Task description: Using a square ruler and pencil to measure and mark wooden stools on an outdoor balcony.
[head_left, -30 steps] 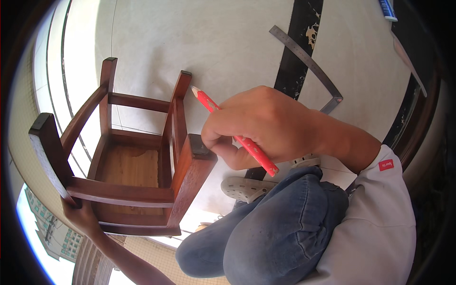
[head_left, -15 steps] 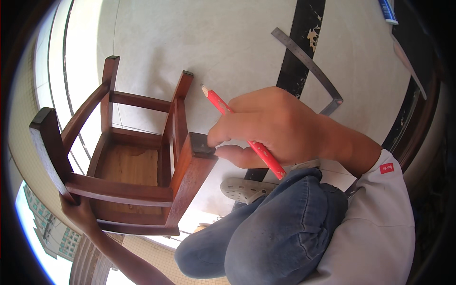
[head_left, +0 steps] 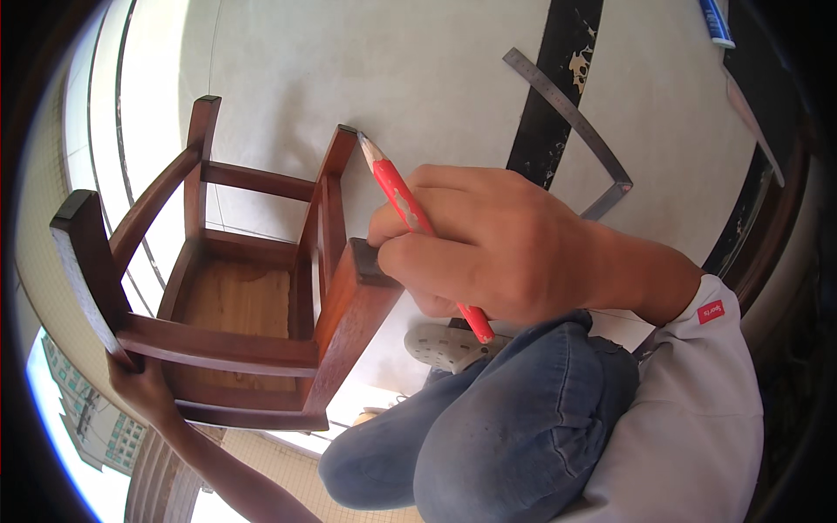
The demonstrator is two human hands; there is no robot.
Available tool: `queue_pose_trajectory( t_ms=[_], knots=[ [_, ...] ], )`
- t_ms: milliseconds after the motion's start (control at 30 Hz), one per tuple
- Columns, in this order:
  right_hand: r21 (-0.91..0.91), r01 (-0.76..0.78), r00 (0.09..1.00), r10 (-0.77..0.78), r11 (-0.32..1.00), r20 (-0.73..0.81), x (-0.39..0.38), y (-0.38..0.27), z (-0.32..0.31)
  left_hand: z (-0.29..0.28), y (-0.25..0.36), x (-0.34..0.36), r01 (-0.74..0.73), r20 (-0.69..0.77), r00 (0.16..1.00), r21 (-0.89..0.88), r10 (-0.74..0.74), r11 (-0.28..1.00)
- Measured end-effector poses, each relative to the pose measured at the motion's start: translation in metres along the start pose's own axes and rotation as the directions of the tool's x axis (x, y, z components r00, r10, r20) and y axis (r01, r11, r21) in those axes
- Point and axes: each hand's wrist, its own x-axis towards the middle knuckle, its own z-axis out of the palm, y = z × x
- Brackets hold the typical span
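Note:
A dark red-brown wooden stool (head_left: 222, 351) is turned over, its legs pointing up and the pale underside of its seat showing. My left hand (head_left: 144, 390) grips it low on the left, near the base of a leg; some of its fingers are hidden behind the wood. Between the fingers of my right hand (head_left: 497, 240) is a red carpenter's pencil (head_left: 403, 199), its sharpened tip pointing up and left. In this view the tip overlaps the end of the far right leg; whether they touch I cannot tell. The right fingers are beside the dark end of the nearest right leg.
A metal carpenter's square (head_left: 571, 113) lies on the pale floor across a black stripe. At the upper right is a blue-and-white tube (head_left: 717, 24) near a dark edge. My bent knees (head_left: 497, 436) in jeans and a grey clog (head_left: 445, 347) are close to the stool.
My right hand has shifted slightly left, and its fingers have re-gripped the pencil, which now stands steeper with its tip higher. The stool and my left hand have barely moved.

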Motion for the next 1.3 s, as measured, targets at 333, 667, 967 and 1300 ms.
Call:
queue_pose_trajectory(
  t_ms=[333,667,967,1300],
  knots=[
    [0.159,-0.064,0.996,0.072,0.985,-0.046,-0.006,0.005,0.007,0.005,0.0,-0.002,0.009,-0.008,1.0,-0.014,-0.009,1.0],
    [0.197,-0.263,0.965,0.257,0.944,0.056,-0.008,0.001,-0.008,0.008,0.008,-0.002,0.073,0.016,0.997,-0.081,-0.072,0.994],
    [0.215,-0.273,0.962,0.266,0.938,0.059,-0.031,-0.009,-0.01,0.005,0.039,-0.009,0.096,0.051,0.994,-0.078,-0.092,0.992],
    [0.295,-0.333,0.941,0.334,0.895,0.05,-0.043,-0.017,-0.007,0.013,0.041,-0.02,-0.034,-0.064,0.998,-0.16,0.024,0.987]
  ],
)
